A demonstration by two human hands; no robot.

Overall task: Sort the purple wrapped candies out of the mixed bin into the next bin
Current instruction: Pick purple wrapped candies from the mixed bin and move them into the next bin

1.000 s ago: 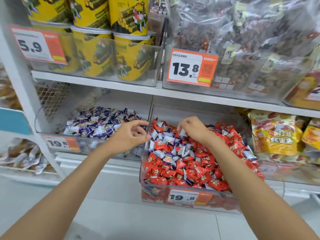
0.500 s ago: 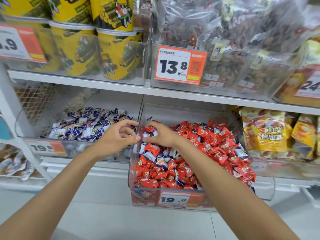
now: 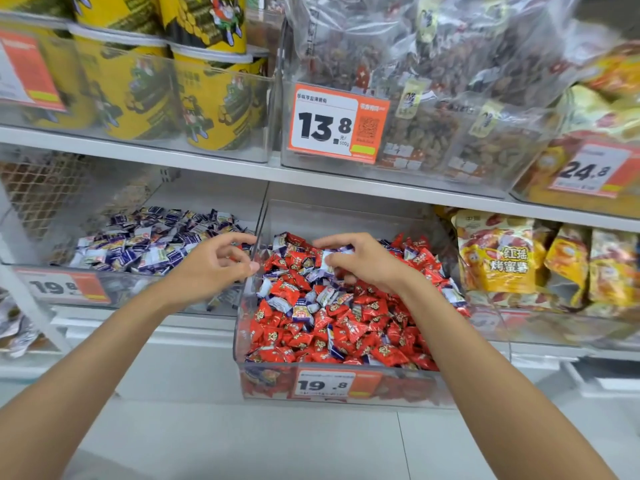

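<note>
The mixed bin (image 3: 249,348) is clear plastic and holds red wrapped candies (image 3: 360,327) with purple-and-white ones (image 3: 304,311) scattered among them. To its left stands the bin of purple candies (image 3: 149,242). My right hand (image 3: 360,263) is over the back of the mixed bin, its fingers pinched on a purple candy (image 3: 329,254). My left hand (image 3: 213,266) hovers at the wall between the two bins, fingers apart and curled, holding nothing that I can see.
A white shelf (image 3: 214,166) runs above the bins, carrying yellow tubs (image 3: 207,98) and clear snack bags (image 3: 450,98) with a 13.8 price tag (image 3: 329,124). Yellow sweet-potato bags (image 3: 498,258) sit to the right of the mixed bin. Pale floor lies below.
My right hand has moved right from the bin wall to the back middle of the mixed bin and pinched a purple candy. My left hand has stayed near the wall.
</note>
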